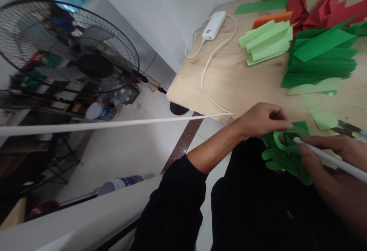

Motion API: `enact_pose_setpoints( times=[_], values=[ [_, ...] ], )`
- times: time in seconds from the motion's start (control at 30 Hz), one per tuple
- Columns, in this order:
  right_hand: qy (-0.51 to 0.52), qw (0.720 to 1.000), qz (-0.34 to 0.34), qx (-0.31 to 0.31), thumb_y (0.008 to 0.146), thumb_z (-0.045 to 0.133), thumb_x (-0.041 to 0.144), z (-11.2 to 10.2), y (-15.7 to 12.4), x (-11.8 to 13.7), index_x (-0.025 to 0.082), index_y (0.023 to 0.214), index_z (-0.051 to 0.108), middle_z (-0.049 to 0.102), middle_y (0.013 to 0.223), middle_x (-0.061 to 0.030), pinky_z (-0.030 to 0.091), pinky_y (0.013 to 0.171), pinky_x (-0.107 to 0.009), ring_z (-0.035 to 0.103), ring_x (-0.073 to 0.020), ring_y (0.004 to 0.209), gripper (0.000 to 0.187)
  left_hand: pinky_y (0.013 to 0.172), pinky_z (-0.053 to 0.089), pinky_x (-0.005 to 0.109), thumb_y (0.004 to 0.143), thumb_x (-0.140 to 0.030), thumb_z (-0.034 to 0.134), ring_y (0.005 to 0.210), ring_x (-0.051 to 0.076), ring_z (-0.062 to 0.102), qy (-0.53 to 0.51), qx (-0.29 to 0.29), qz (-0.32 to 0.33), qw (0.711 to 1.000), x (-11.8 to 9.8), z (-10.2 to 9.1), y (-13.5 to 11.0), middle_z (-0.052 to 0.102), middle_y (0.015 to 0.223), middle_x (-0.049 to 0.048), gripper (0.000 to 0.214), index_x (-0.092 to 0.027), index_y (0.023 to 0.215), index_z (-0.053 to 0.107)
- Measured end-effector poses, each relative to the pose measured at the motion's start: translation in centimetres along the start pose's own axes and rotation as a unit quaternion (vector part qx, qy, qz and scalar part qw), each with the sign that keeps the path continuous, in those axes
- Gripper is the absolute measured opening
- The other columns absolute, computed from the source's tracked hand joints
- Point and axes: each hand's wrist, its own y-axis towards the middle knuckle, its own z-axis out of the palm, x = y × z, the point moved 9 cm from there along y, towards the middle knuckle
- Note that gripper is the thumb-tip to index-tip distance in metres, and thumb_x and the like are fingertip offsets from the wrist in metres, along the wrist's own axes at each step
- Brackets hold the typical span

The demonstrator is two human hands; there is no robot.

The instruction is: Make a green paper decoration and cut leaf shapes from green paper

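**A:** Left hand [259, 121], what's it doing?

**B:** It's pinching a green paper cutout [282, 153], grip closed, fingers curling over the top edge. The paper is thin and matte, with lobed, finger-like edges and a curved loop shape.

**A:** Right hand [335, 159]?

**B:** Its grip is clamped around a smooth white rod [329, 159], and the rounded tip is touching the cutout near the loop.

**A:** Where's the cutout sitting?

**B:** It's being held in the air just off the near edge of the bench, in front of the person's black sleeve [172, 197].

**A:** And the bench [229, 71]?

**B:** Pale plywood, grain and knots showing. Accordion-folded pale green paper [265, 42] is lying far off, dark green pleated paper [321, 56] is lying right of it, and jagged red folded paper [323, 10] is piled beyond. A flat orange sheet [272, 20] is tucked between. A glossy white power bank [213, 25] is lying far left, its white cable [209, 71] looping across the wood.

**A:** Off the bench?

**B:** A black wire-caged fan [69, 46] is standing left, over the tiled floor [143, 106].
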Motion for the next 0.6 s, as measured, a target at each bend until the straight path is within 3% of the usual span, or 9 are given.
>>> enact_pose_setpoints(
  times=[0.27,0.43,0.6],
  values=[
    [-0.022,0.997,-0.061,-0.033,0.085,0.045,0.053,-0.03,-0.11,0.72,0.025,0.079,0.068,0.068,0.071,-0.0071,0.036,0.051,-0.037,0.065,-0.0267,0.074,0.036,0.056,0.037,0.021,0.063,-0.029,0.075,0.059,0.006,0.049,0.002,0.005,-0.001,1.0,0.07,0.03,0.02,0.056,0.062,-0.0037,0.023,-0.013,0.065,0.059],
    [-0.016,0.998,-0.054,-0.026,0.085,0.044,0.051,0.48,-0.23,0.48,0.025,0.078,0.068,0.069,0.072,-0.0077,0.042,0.057,-0.038,0.065,-0.0267,0.074,0.036,0.056,0.036,0.021,0.063,-0.029,0.075,0.059,0.006,0.048,0.004,0.004,-0.004,1.0,0.1,0.02,0.02,0.055,0.062,-0.0043,0.023,-0.013,0.066,0.059],
    [-0.03,0.998,-0.047,-0.016,0.085,0.042,0.053,0.69,-0.14,0.35,0.026,0.078,0.069,0.068,0.069,-0.0077,0.038,0.052,-0.037,0.064,-0.0274,0.073,0.039,0.056,0.035,0.021,0.062,-0.029,0.077,0.059,0.006,0.048,0.002,-0.001,-0.02,1.0,0.23,0.03,-0.03,0.055,0.062,-0.0045,0.025,-0.014,0.065,0.057]
  ],
)
